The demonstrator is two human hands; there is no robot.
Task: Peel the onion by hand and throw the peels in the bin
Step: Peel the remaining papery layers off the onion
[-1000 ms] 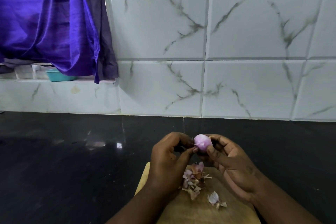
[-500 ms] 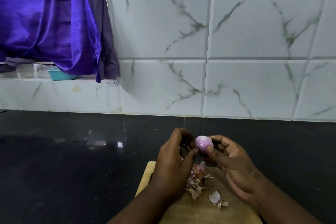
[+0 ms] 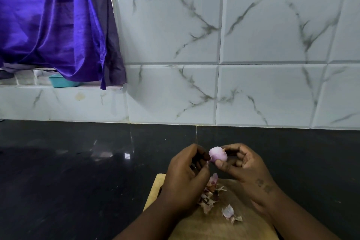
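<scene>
Fingers [image 3: 233, 147] of my right hand [image 3: 248, 169] curl round the onion [image 3: 218, 154], thumb under it and forefinger over its top, holding it above the far edge of the cutting board [image 3: 158, 185]. My left hand [image 3: 185, 179] is curled too, its fingertips [image 3: 201, 155] against the onion's left side; whether they pinch a bit of skin I cannot tell. The onion shows pale pink, mostly bare. 1 heap of peels [image 3: 210, 191] lies on the board beside my left hand, and 1 loose peel [image 3: 228, 211] sits near it, closer to me. The board rests on a black counter [image 3: 78, 171] backed by a marbled tile wall [image 3: 272, 25].
</scene>
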